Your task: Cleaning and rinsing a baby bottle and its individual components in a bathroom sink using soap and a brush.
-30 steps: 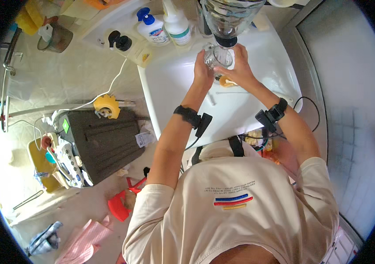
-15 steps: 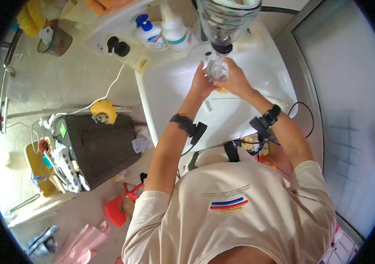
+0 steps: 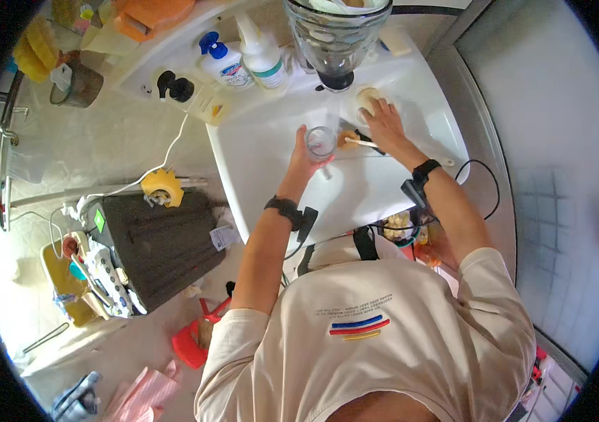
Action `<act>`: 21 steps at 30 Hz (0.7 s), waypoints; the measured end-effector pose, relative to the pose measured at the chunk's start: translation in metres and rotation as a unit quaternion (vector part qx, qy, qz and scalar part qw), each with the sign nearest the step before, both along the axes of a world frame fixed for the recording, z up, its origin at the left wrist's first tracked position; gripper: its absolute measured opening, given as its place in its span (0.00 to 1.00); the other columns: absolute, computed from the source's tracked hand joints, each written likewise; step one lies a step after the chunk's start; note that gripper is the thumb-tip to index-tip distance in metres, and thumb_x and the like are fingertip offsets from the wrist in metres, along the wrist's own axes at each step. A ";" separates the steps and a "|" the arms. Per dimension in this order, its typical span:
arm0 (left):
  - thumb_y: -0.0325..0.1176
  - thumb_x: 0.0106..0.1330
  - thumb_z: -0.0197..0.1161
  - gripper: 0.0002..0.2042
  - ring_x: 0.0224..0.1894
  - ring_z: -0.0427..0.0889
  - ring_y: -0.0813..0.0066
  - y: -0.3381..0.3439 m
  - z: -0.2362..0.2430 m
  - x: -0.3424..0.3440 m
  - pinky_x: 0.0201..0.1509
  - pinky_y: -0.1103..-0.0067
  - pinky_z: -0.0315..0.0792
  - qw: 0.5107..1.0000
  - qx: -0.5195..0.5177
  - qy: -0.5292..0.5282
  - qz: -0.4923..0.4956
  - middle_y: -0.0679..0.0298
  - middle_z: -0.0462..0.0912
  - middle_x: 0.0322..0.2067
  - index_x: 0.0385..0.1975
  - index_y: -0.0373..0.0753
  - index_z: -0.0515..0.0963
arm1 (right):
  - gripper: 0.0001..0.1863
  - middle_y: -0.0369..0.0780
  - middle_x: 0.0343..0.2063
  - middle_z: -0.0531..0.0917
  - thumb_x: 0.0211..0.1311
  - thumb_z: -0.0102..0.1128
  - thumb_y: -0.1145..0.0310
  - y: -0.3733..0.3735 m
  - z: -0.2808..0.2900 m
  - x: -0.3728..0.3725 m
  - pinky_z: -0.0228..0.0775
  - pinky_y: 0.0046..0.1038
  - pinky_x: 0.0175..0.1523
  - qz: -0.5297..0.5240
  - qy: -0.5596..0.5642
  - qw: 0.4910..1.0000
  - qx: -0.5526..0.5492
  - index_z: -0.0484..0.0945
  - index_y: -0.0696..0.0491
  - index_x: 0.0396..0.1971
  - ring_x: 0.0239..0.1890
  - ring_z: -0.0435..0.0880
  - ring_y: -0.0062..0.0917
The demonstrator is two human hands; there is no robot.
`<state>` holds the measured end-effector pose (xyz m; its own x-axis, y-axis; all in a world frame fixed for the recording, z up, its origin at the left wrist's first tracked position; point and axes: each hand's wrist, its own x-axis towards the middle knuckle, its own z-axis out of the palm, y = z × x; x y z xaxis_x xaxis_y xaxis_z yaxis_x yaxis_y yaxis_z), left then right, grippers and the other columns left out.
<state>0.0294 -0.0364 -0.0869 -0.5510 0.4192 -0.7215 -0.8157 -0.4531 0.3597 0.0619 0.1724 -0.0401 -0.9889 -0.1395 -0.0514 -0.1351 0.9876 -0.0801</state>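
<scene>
A clear drinking glass (image 3: pixel 320 143) is held over the white sink by my left hand (image 3: pixel 304 160), its fingers wrapped round the side, its round mouth facing up. My right hand (image 3: pixel 385 125) reaches farther back in the basin. Its fingers are stretched out and touch the edge of a round cream-coloured piece (image 3: pixel 367 97), whose kind I cannot make out. Between the hands lies a brush-like tool with a pale handle (image 3: pixel 362 143), beside a tan lump (image 3: pixel 346 138) and a dark strip.
A large glass jar with a black base (image 3: pixel 336 79) stands at the sink's (image 3: pixel 278 211) back edge. Left of it are a spray bottle (image 3: pixel 265 63), a blue-topped pump bottle (image 3: pixel 227 63) and a black-pump bottle (image 3: pixel 197 98). A dark box (image 3: pixel 162 243) sits on the left.
My right hand has left the glass and moved to the round cream-coloured piece. My left hand has brought the glass slightly nearer and to the left, uncovering the pale-handled tool.
</scene>
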 end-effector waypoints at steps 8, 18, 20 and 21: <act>0.55 0.61 0.43 0.26 0.51 0.65 0.57 0.023 0.028 -0.002 0.52 0.56 0.62 0.993 0.106 0.009 -0.043 0.58 0.64 0.47 0.51 0.42 0.59 | 0.35 0.49 0.53 0.63 0.49 0.51 0.57 0.023 -0.008 -0.006 0.39 0.55 0.58 -0.014 -0.076 0.995 0.070 0.52 0.43 0.59 0.59 0.54 0.44; 0.39 0.45 0.67 0.27 0.43 0.72 0.61 0.028 0.087 0.008 0.45 0.64 0.67 0.870 -0.253 0.423 -0.017 0.55 0.71 0.38 0.42 0.33 0.63 | 0.18 0.39 0.33 0.78 0.48 0.53 0.53 0.004 0.017 -0.006 0.51 0.39 0.55 -0.007 0.013 1.000 0.003 0.76 0.50 0.34 0.44 0.68 0.31; 0.38 0.38 0.71 0.30 0.41 0.69 0.56 0.020 0.096 0.011 0.44 0.69 0.65 0.681 -0.404 0.611 0.017 0.53 0.69 0.37 0.41 0.32 0.64 | 0.18 0.39 0.30 0.79 0.50 0.52 0.53 -0.012 0.026 -0.008 0.59 0.36 0.48 -0.033 -0.022 0.991 -0.126 0.77 0.51 0.33 0.39 0.72 0.30; 0.38 0.38 0.71 0.30 0.41 0.69 0.56 0.017 0.106 0.014 0.44 0.69 0.65 0.678 -0.403 0.614 0.015 0.53 0.69 0.37 0.41 0.32 0.64 | 0.17 0.38 0.26 0.78 0.51 0.52 0.55 -0.012 0.015 -0.014 0.63 0.31 0.34 -0.112 -0.120 0.940 -0.298 0.77 0.53 0.32 0.28 0.73 0.26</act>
<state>0.0437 -0.0192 0.0194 -0.9435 0.1377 0.3015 0.3292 0.2842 0.9005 0.0479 0.1602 -0.0247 -0.9666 -0.0032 -0.2563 0.1645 0.7588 -0.6302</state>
